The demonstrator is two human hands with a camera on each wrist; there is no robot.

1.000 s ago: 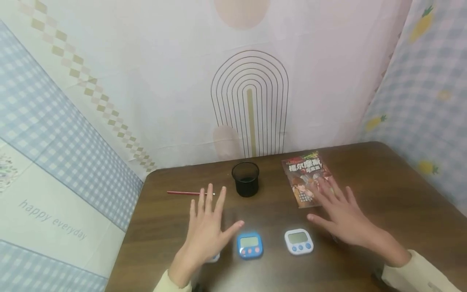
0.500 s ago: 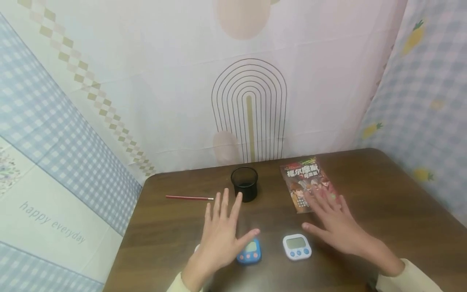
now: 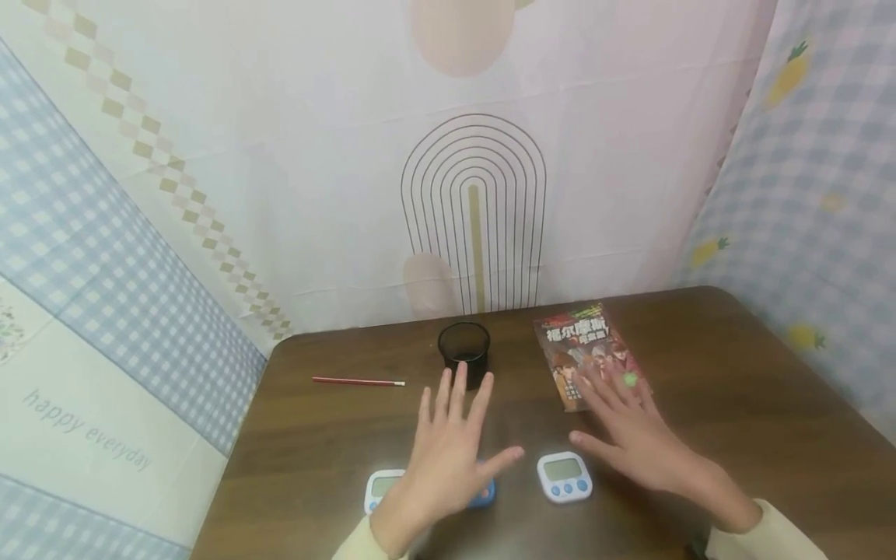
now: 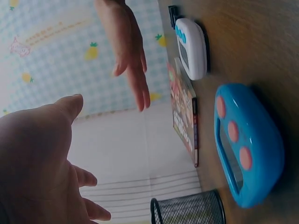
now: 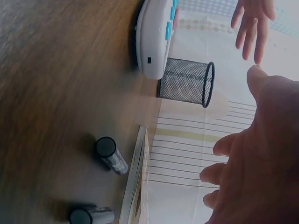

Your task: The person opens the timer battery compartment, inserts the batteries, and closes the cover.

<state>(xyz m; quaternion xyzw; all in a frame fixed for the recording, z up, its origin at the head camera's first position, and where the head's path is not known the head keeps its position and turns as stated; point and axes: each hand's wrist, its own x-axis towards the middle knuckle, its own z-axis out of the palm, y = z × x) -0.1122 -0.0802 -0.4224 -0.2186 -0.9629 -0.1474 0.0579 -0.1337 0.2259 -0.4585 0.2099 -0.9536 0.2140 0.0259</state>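
My left hand hovers palm down with fingers spread, above a blue digital timer that it partly covers in the head view. The left wrist view shows this timer with pink buttons, apart from the hand. A white timer peeks out left of that hand. Over the lower part of a comic-style book, my right hand is also held in the air, fingers extended and holding nothing. Another white timer with blue buttons lies between the hands.
A black mesh pen cup stands toward the back. Left of it lies a red pencil. In the right wrist view, two small dark cylinders, resembling batteries, lie on the wooden table. Patterned cloths hang behind and at both sides.
My left hand has shifted right, now over the blue timer and uncovering the left white timer. My right hand has moved only slightly left. The head view has tilted a little.
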